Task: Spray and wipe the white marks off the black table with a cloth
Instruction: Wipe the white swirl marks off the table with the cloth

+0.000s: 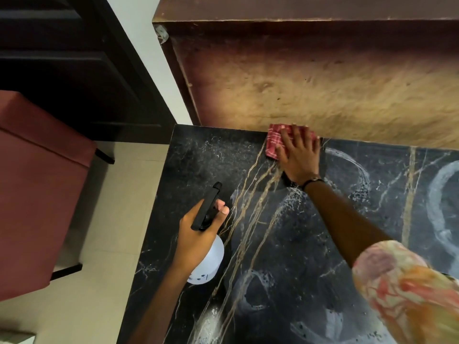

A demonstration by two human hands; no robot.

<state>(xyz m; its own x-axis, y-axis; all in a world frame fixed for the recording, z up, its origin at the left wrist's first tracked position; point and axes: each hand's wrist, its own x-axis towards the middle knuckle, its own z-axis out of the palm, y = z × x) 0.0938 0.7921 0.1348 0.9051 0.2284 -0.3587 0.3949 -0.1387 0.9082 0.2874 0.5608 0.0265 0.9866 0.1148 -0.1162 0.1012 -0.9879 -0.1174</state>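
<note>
A: Cloth position?
B: Red checked cloth (274,142) lay at far edge of black table (198,155), against brown board (323,83). Right hand (299,157) pressed flat on it, fingers straight.
A: Left hand (198,234)?
B: Curled round spray bottle (207,261). White marks (442,207) at right.

Red checked cloth (274,142), black veined table (198,155)

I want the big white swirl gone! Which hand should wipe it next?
The right hand. It already presses the red cloth flat on the black table, near the swirl. The left hand is busy holding the spray bottle.
</note>
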